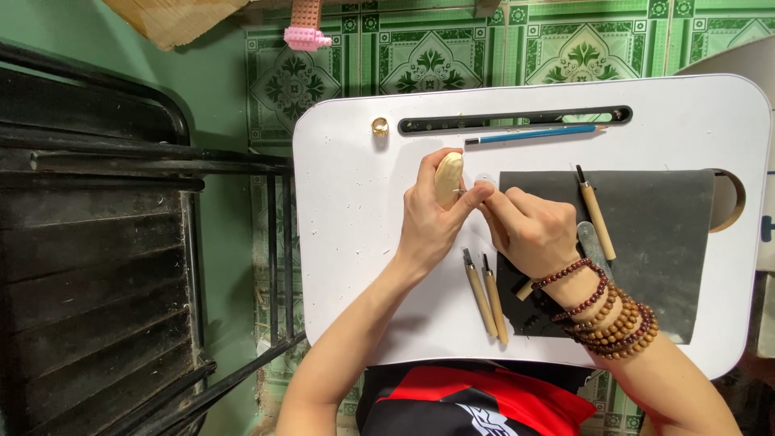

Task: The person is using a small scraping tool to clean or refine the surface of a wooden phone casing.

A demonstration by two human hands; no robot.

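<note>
Head view: hands (476,214) grip pale oval piece (449,178), carving tool.

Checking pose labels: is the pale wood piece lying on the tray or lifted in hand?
Lifted in hand. The left hand holds the pale wood piece upright above the white tray, fingers around it; the right hand touches its edge.

Head camera; looks straight down; close over white tray table (355,266).

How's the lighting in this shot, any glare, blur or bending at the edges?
Head view: even, soft light; the white tray table is bright but not blown out; faint shadows under both hands; the tray's edges bow from the wide lens; the carved piece is sharp.
</note>
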